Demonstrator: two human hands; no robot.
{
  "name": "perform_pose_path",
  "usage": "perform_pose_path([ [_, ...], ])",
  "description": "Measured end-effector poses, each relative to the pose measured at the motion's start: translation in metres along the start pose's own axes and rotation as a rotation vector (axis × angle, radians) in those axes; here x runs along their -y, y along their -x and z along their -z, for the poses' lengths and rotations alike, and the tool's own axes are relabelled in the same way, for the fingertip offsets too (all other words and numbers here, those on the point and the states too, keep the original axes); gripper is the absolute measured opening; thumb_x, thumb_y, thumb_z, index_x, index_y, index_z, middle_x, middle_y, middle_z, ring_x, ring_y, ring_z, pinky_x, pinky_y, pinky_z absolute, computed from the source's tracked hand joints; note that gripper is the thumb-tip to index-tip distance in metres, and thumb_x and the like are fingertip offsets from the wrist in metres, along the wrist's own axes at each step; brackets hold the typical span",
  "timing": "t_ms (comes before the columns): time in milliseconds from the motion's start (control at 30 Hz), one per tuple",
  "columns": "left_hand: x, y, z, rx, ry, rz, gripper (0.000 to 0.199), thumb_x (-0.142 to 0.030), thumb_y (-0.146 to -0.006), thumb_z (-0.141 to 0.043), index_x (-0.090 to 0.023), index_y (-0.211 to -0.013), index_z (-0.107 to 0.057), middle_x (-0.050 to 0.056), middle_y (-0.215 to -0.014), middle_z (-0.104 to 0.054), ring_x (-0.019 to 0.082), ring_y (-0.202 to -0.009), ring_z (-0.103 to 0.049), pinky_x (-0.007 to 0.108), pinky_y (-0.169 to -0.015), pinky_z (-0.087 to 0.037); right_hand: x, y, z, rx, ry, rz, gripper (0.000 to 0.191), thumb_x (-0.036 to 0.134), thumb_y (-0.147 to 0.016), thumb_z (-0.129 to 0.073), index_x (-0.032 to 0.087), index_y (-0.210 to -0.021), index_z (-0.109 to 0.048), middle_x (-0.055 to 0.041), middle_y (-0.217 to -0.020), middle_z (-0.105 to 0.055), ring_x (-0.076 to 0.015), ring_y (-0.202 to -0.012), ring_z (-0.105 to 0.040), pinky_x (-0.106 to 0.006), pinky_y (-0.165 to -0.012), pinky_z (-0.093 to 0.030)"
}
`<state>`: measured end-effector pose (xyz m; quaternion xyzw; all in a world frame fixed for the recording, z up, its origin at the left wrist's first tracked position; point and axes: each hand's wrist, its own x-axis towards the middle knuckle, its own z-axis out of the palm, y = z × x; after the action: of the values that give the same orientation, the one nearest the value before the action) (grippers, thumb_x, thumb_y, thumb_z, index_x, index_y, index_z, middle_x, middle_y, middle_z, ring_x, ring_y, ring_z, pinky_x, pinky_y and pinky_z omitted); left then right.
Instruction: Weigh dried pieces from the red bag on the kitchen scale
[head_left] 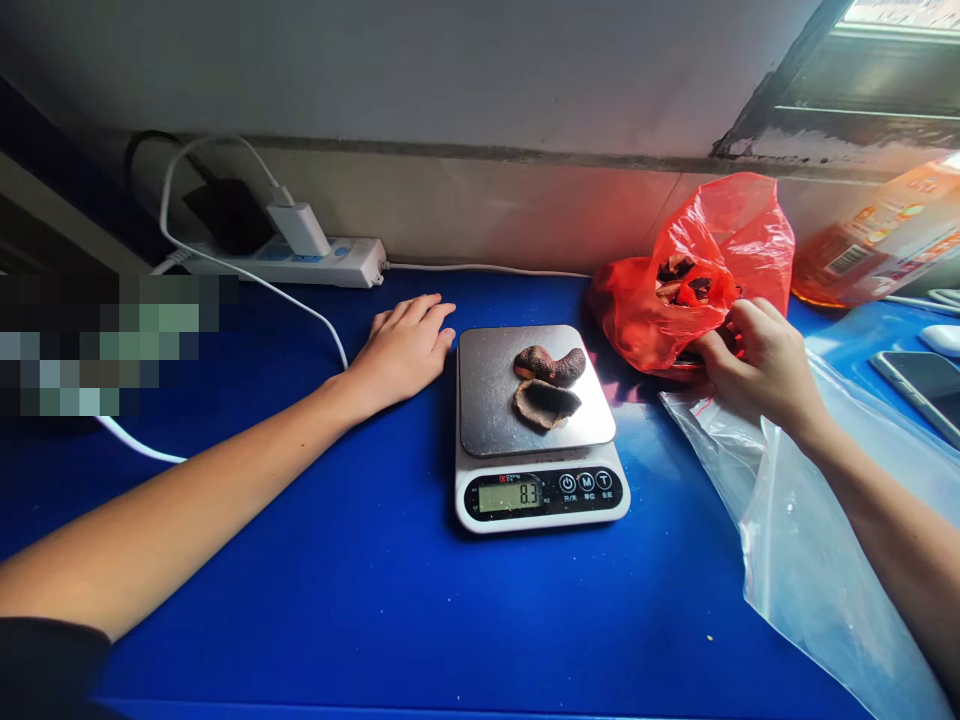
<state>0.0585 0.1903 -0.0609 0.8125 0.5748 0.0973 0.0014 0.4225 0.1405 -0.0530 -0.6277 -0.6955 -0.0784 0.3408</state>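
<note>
On the steel plate of a white digital kitchen scale (480,400) lie dark brown, curled pieces of dried peel (546,405). The scale's display (510,496) reads 8.3. Left of the scale, my left hand (405,345) rests flat on the blue table, fingers stretched out and holding nothing. My right hand (769,355) is closed at the front right side of a red plastic bag (637,310), thumb and fingers pinching near its opening. More dried pieces (682,285) show inside the bag. The fingertips are partly hidden by the bag's folds.
A clear zip bag (795,530) lies under my right forearm. Behind it are an orange-labelled bottle (862,245) and a phone (922,390). A power strip (352,262) with a white charger (300,228) stands by the wall; its white cable (251,285) crosses the table (360,580).
</note>
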Motion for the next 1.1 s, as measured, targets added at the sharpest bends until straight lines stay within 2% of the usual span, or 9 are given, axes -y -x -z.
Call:
perform_pose_path([
  [167, -0.001, 0.0, 0.001, 0.005, -0.001, -0.003, 0.048, -0.031, -0.095, -0.031, -0.018, -0.138, -0.045, 0.011, -0.149, -0.041, 0.029, -0.136, -0.037, 0.051, -0.109, -0.033, -0.002, 0.001, -0.001, 0.009, 0.007, 0.003, 0.018, 0.031, -0.076, -0.053, 0.02, -0.067, -0.042, -0.0004, -0.068, -0.044, -0.0128, -0.062, -0.042, -0.027, -0.057, -0.033],
  [233, -0.002, 0.0, 0.001, 0.01, -0.002, 0.002, 0.047, -0.03, -0.095, -0.031, -0.018, -0.138, -0.045, 0.011, -0.149, -0.041, 0.028, -0.137, -0.037, 0.051, -0.109, -0.032, -0.001, 0.001, 0.0, -0.04, -0.038, -0.019, 0.014, 0.029, -0.075, -0.055, 0.019, -0.069, -0.047, -0.0012, -0.069, -0.048, -0.0124, -0.062, -0.045, -0.027, -0.057, -0.035],
  [367, -0.002, 0.0, 0.0, 0.007, -0.005, 0.014, 0.047, -0.03, -0.095, -0.03, -0.018, -0.138, -0.045, 0.011, -0.149, -0.041, 0.028, -0.137, -0.037, 0.05, -0.11, -0.032, 0.003, 0.001, 0.004, -0.334, -0.258, -0.076, 0.011, 0.029, -0.076, -0.056, 0.019, -0.079, -0.053, -0.0021, -0.069, -0.056, -0.013, -0.059, -0.056, -0.029, -0.056, -0.043],
  [467, -0.001, 0.001, 0.0, -0.003, -0.008, 0.008, 0.047, -0.03, -0.095, -0.03, -0.018, -0.138, -0.045, 0.011, -0.149, -0.041, 0.028, -0.137, -0.037, 0.05, -0.109, -0.032, 0.012, 0.0, 0.01, -0.555, -0.432, -0.001, 0.017, 0.035, -0.079, -0.055, 0.021, -0.083, -0.046, 0.0001, -0.07, -0.052, -0.0141, -0.055, -0.059, -0.032, -0.052, -0.049],
  [533, -0.001, 0.001, 0.0, -0.011, -0.016, -0.002, 0.047, -0.03, -0.095, -0.03, -0.018, -0.138, -0.046, 0.011, -0.149, -0.042, 0.027, -0.137, -0.037, 0.049, -0.11, -0.032, 0.024, 0.001, 0.014, -0.633, -0.5, 0.048, 0.019, 0.037, -0.079, -0.055, 0.022, -0.083, -0.043, 0.0003, -0.075, -0.048, -0.0126, -0.049, -0.057, -0.031, -0.044, -0.048],
  [633, 0.0, 0.002, 0.0, -0.021, -0.026, -0.009, 0.047, -0.029, -0.095, -0.03, -0.018, -0.137, -0.046, 0.011, -0.148, -0.043, 0.026, -0.137, -0.038, 0.048, -0.11, -0.032, 0.046, 0.007, 0.019, -0.631, -0.494, 0.068, 0.017, 0.035, -0.079, -0.058, 0.023, -0.083, -0.046, 0.0014, -0.071, -0.047, -0.0134, -0.048, -0.058, -0.03, -0.04, -0.048],
  [733, 0.0, 0.003, 0.001, -0.026, -0.025, -0.007, 0.047, -0.029, -0.095, -0.031, -0.017, -0.137, -0.047, 0.012, -0.147, -0.044, 0.027, -0.137, -0.038, 0.049, -0.109, -0.033, 0.06, 0.014, 0.02, -0.602, -0.492, 0.079, 0.012, 0.028, -0.078, -0.061, 0.024, -0.083, -0.051, 0.0019, -0.066, -0.051, -0.0177, -0.057, -0.064, -0.034, -0.048, -0.054],
  [900, 0.0, 0.003, 0.002, -0.027, -0.024, -0.015, 0.046, -0.03, -0.094, -0.031, -0.017, -0.136, -0.048, 0.012, -0.146, -0.045, 0.027, -0.136, -0.039, 0.048, -0.108, -0.034, 0.059, 0.021, 0.015, -0.524, -0.537, 0.009, 0.017, 0.022, -0.073, -0.068, 0.025, -0.088, -0.061, -0.0022, -0.076, -0.063, -0.0207, -0.069, -0.068, -0.04, -0.062, -0.057],
  [1100, 0.0, 0.002, 0.002, -0.029, -0.016, -0.012, 0.046, -0.03, -0.094, -0.033, -0.018, -0.135, -0.049, 0.011, -0.146, -0.045, 0.028, -0.135, -0.041, 0.05, -0.107, -0.035, 0.075, 0.019, 0.028, -0.313, -0.637, 0.005, 0.021, 0.019, -0.071, -0.072, 0.026, -0.089, -0.064, 0.0008, -0.075, -0.065, -0.0203, -0.069, -0.069, -0.037, -0.062, -0.059],
])
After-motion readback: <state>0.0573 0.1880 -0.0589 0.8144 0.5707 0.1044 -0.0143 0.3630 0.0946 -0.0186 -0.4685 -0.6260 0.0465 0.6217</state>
